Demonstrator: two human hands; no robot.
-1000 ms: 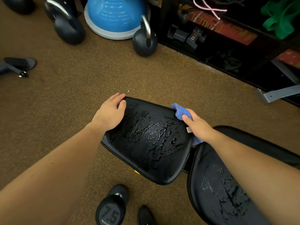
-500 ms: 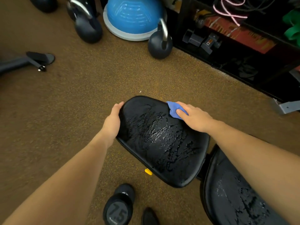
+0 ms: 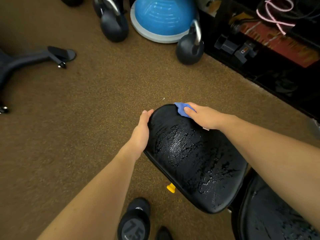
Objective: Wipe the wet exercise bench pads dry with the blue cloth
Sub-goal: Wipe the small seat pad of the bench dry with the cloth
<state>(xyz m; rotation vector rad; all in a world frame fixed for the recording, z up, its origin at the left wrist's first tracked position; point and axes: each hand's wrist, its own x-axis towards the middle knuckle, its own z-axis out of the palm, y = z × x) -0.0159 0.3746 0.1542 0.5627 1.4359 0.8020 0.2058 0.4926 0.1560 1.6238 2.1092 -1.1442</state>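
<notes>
One head-worn camera looks steeply down and forward, close over both hands; the floor spreads ahead of them, and a shelf stands beyond the right hand.

We press the blue cloth under our right hand at the far end of the wet seat pad, while our left hand grips its left edge. Water beads across the pad's middle. A second wet pad lies beside it. A 7.5 dumbbell rests on the floor below.
</notes>
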